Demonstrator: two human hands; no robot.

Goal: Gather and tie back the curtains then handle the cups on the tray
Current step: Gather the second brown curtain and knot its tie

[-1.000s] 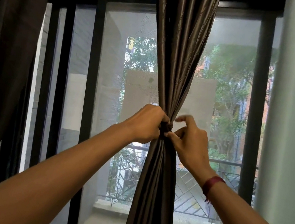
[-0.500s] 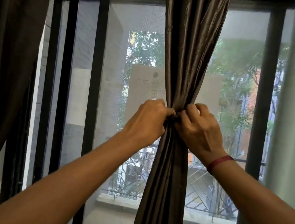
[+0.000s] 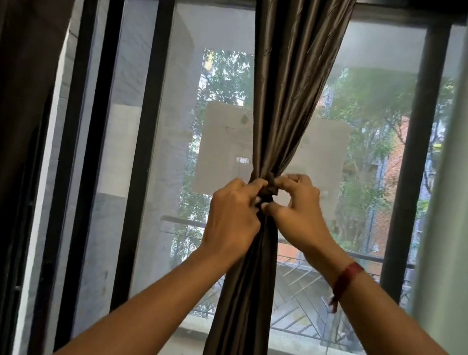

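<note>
Both busy: my left hand (image 3: 232, 217) and right hand (image 3: 298, 210) pinch the tie (image 3: 269, 190) round the curtain (image 3: 284, 92). Knot needs cinching tight next, I reckon.

Your left hand (image 3: 232, 214) covered the left side of the tie (image 3: 269, 188) on the curtain (image 3: 287, 93). Its fingertips were buried there, so you couldn't read the knot. The curtain ran off the top and bottom edges. Left of it, a second curtain (image 3: 2, 76) was cut off; behind it, trees (image 3: 367, 131) blurred through mesh (image 3: 219, 35).
</note>
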